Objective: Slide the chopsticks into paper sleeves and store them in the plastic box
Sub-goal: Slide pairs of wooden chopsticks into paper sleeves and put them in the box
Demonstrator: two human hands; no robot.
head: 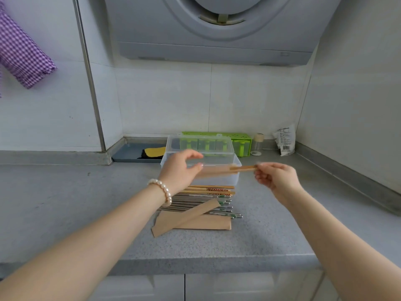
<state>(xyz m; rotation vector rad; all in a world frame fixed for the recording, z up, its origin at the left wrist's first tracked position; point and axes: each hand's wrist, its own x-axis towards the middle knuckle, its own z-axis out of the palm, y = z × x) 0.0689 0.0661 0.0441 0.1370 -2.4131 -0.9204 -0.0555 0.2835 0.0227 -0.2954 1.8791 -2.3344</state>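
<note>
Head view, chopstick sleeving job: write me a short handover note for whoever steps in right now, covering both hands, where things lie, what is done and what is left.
Left hand holds a paper sleeve above the front of the plastic box.
Right hand pinches the end of the wooden chopsticks, partly slid into that sleeve.
The box stands on the counter with its lid up; motion blur hides whether anything is stored inside.
Loose chopsticks lie in a pile just in front of the box, spare sleeves nearest the counter edge.
Left: finish this pair, drop it in the box, then sleeve the pile.
</note>
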